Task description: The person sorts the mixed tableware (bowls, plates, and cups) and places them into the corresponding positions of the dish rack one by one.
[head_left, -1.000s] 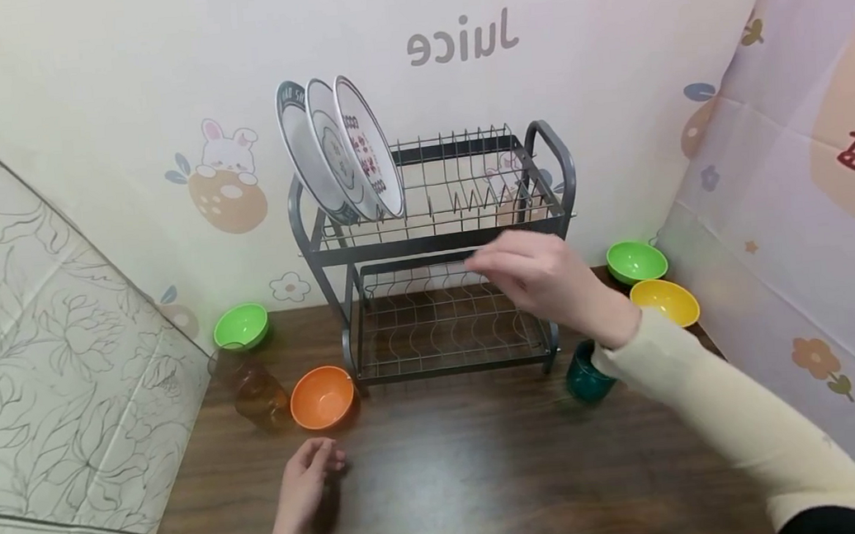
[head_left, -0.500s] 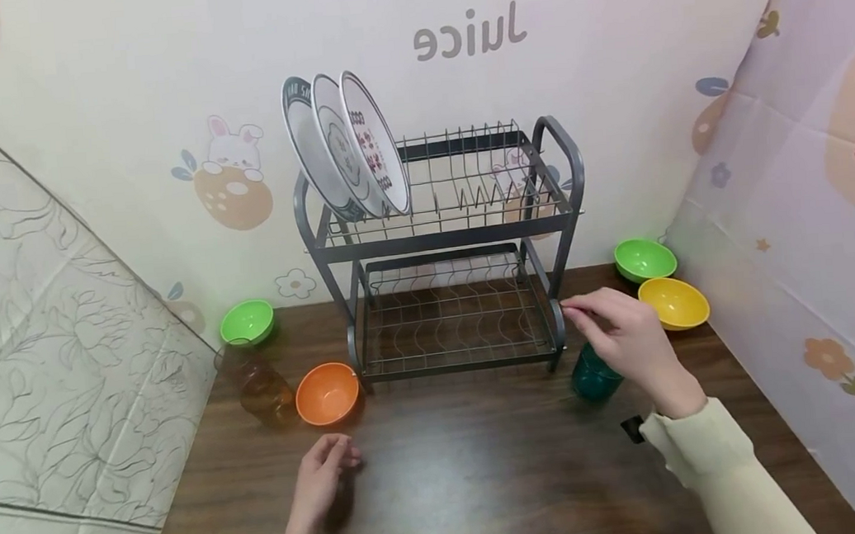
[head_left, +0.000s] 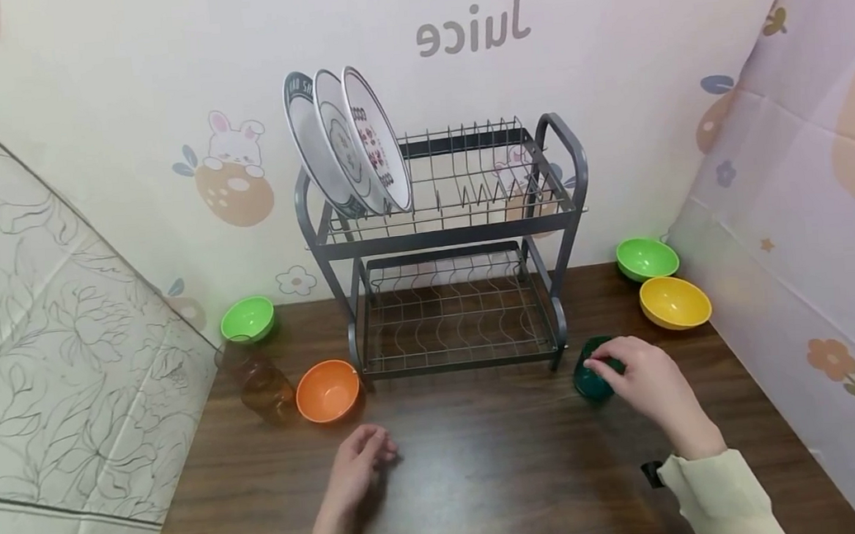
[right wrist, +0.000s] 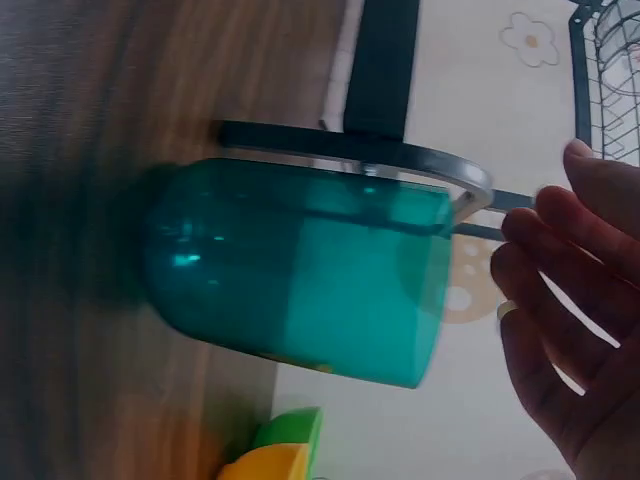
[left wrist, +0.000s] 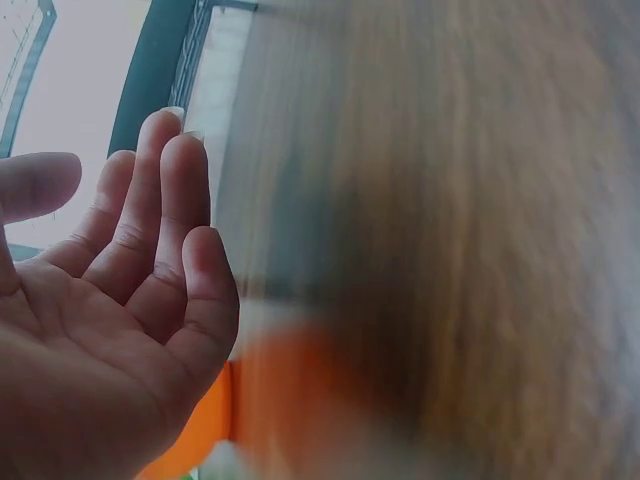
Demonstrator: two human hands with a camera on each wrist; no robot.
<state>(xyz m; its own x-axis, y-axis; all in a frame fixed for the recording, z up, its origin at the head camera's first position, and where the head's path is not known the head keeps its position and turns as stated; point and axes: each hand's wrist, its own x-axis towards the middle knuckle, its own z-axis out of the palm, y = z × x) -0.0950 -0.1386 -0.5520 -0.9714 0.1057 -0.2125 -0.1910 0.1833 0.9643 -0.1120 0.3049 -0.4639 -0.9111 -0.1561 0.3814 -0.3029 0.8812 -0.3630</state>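
Wood tabletop (head_left: 481, 495) has 1 rack (head_left: 444, 238) along back edge, 3 plates (head_left: 378, 140) in its top tier, left hand (head_left: 358, 464) and right hand (head_left: 650, 384) with thumbs apart from fingers, 1 amber vessel (head_left: 267, 391) near left edge, 4 bowls (head_left: 328, 392) (2 green, 1 orange, 1 yellow) at back corners and left side, 1 teal cup (right wrist: 300, 270) toward right edge, right hand blocking part of it.

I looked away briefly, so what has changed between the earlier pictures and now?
The right hand has moved down and rightward, from in front of the rack to the cup, without gripping it. The left hand has shifted slightly rightward. The plates, bowls, rack and cup stayed put.
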